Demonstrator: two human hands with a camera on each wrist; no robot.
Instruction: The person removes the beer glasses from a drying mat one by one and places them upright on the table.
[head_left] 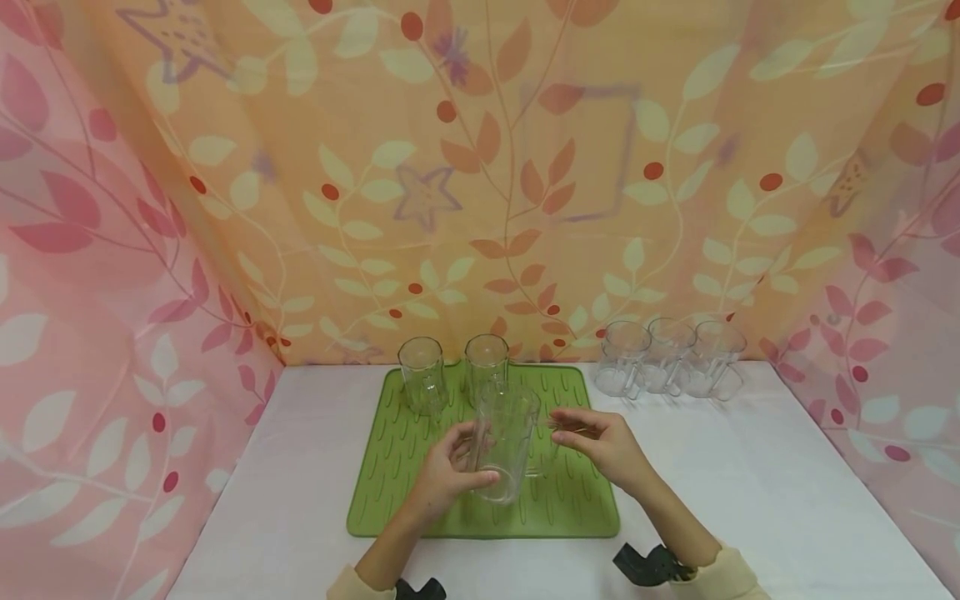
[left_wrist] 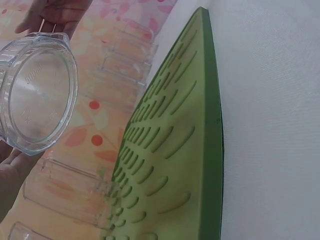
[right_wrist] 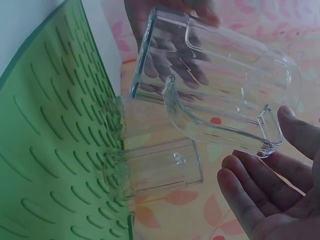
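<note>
A clear glass mug point(head_left: 504, 446) is held tilted above the green ridged mat point(head_left: 420, 508), its round base point(left_wrist: 42, 95) towards me. My left hand point(head_left: 450, 471) grips its side, thumb near the base; in the right wrist view the left fingers show through the glass. The mug's handle point(right_wrist: 215, 130) points right. Beside the handle's end is my right hand point(head_left: 600, 442), with thumb and fingers spread apart and loosely bent. In the right wrist view, its fingertips point(right_wrist: 232, 172) are right by the handle.
Two more glass mugs point(head_left: 422, 375) point(head_left: 486, 367) stand at the mat's back edge, just behind the held one. To the right, three glass mugs point(head_left: 708, 362) are lined up on the white table point(head_left: 720, 467) near the back wall. Patterned cloth walls point(head_left: 510, 167) enclose the table.
</note>
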